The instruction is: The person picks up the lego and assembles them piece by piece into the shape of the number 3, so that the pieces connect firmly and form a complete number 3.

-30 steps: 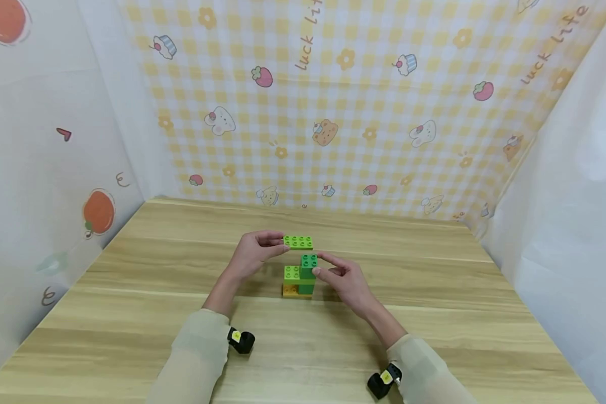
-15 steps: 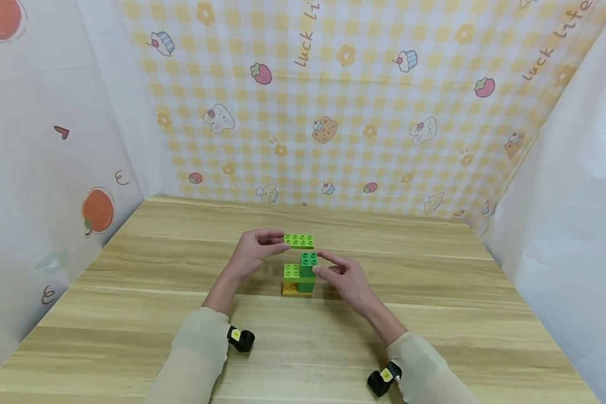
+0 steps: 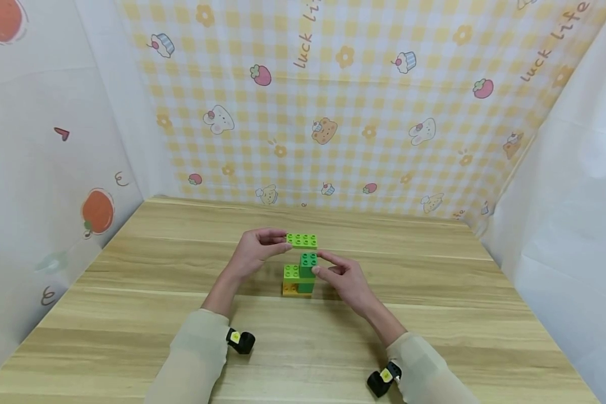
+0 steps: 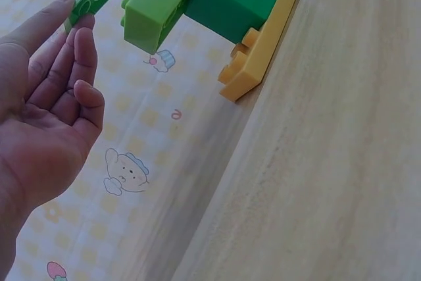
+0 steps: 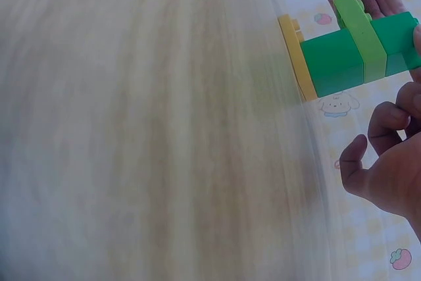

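Observation:
My left hand pinches the left end of a lime-green toy building brick, studs up. That brick is raised near the top of a small stack and looks apart from it in the left wrist view. My right hand pinches the stack's top dark green brick between thumb and index finger. Below it come a lime brick, another dark green brick and a flat yellow-orange base brick on the table. The two dark green bricks sit toward the right, so the lime brick overhangs on the left.
The stack stands on a wooden table. A yellow checked cloth hangs behind the table's back edge, and pale cloths hang at both sides. Each sleeve cuff carries a small black camera.
The lime brick in my left hand has shifted slightly to the right. My right hand keeps its hold on the top dark green brick, and the stack has stayed in place.

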A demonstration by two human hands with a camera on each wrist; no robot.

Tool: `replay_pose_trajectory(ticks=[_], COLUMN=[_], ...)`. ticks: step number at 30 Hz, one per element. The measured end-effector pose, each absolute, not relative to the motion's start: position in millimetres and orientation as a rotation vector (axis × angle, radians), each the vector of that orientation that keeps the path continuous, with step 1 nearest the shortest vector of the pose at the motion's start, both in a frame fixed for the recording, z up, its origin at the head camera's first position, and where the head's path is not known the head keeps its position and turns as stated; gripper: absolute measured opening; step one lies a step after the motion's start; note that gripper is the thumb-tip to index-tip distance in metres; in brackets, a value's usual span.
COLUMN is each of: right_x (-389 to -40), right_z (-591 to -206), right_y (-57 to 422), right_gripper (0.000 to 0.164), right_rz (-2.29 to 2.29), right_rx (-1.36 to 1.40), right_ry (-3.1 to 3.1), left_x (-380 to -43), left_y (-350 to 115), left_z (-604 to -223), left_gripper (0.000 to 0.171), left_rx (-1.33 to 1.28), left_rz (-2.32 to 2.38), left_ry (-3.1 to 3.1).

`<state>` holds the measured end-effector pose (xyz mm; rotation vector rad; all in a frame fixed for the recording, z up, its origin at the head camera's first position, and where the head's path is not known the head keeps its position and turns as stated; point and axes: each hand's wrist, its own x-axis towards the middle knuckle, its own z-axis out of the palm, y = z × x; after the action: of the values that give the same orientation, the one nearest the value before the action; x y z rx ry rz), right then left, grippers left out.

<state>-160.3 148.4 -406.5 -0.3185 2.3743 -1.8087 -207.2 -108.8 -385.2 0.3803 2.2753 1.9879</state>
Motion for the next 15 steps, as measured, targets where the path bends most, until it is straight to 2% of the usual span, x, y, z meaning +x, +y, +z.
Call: replay_pose_trajectory(ticks=[15], right_x=[-160.5], right_z=[-406.3], right_y=[148.3], right_gripper=[0.052], right_rz=[-1.809], right_rx=[-0.321], right_ry=[2.365], left_x=[-202.8], left_y=[-111.8], left_z=[-383.2], left_gripper=[0.034], left_rx=[0.388], left_rz=[1.961], left_ry=[2.258])
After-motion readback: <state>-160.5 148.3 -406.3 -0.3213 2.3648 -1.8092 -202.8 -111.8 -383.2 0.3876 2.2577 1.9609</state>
